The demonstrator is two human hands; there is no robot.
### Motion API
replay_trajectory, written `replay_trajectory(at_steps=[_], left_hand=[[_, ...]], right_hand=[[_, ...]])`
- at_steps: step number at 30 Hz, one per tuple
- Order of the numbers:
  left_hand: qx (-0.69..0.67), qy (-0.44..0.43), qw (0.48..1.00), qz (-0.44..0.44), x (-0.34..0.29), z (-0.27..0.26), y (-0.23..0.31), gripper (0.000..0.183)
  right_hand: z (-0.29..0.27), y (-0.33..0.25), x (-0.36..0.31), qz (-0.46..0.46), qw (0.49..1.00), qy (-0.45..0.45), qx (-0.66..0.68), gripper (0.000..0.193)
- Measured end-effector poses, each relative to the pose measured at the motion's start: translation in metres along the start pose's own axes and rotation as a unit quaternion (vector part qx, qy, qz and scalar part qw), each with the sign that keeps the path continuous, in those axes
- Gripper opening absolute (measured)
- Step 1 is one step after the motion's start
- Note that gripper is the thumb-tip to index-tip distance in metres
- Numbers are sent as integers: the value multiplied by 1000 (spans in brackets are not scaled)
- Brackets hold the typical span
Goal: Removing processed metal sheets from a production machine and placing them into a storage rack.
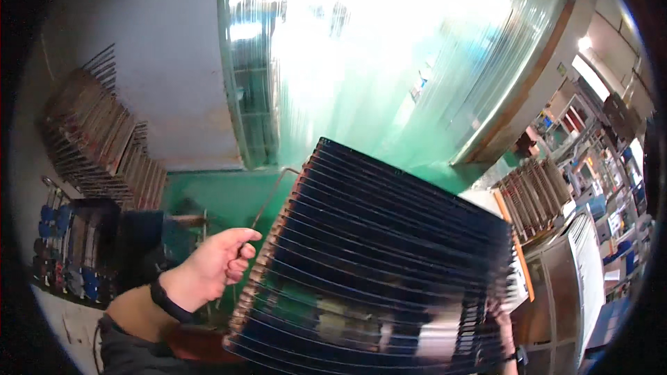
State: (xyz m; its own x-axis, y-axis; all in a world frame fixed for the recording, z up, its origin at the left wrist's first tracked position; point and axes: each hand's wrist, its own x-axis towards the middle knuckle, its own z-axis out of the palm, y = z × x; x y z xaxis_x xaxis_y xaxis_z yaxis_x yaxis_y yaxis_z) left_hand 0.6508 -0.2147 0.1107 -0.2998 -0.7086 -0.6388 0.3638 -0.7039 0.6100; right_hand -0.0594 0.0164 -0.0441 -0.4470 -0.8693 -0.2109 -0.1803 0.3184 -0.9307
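Observation:
A large black ribbed panel (375,236), like a heat exchanger coil, hangs tilted in front of me. Copper-coloured bends run down its left edge, and a thin bent copper tube (271,198) leaves the upper left corner. Closed beside that edge, my left hand (222,260) pinches the thin tube between thumb and fingers. At the panel's lower right side, my right hand (499,316) grips the edge; motion blurs its fingers and the panel partly covers them.
Beyond the panel hangs a clear strip curtain (368,76) in a doorway above a green floor (208,191). Stacked brownish racks (97,128) stand at the left, with dark blue items (59,226) below. On the right are more slatted parts (535,191) and a metal cabinet (556,292).

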Motion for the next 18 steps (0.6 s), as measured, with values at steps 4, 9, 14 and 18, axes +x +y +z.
replay_trajectory(at_steps=[4, 9, 14, 18], left_hand=[[89, 33, 995, 8, 50, 8, 46, 16], [159, 11, 987, 17, 104, 44, 103, 16], [196, 10, 981, 8, 174, 65, 164, 13], [196, -21, 980, 7, 242, 44, 231, 14]], right_hand=[[29, -22, 19, 52, 997, 32, 39, 25], [54, -67, 57, 58, 994, 64, 66, 25], [84, -100, 108, 55, 990, 92, 87, 26], [117, -135, 159, 43, 988, 119, 85, 26]])
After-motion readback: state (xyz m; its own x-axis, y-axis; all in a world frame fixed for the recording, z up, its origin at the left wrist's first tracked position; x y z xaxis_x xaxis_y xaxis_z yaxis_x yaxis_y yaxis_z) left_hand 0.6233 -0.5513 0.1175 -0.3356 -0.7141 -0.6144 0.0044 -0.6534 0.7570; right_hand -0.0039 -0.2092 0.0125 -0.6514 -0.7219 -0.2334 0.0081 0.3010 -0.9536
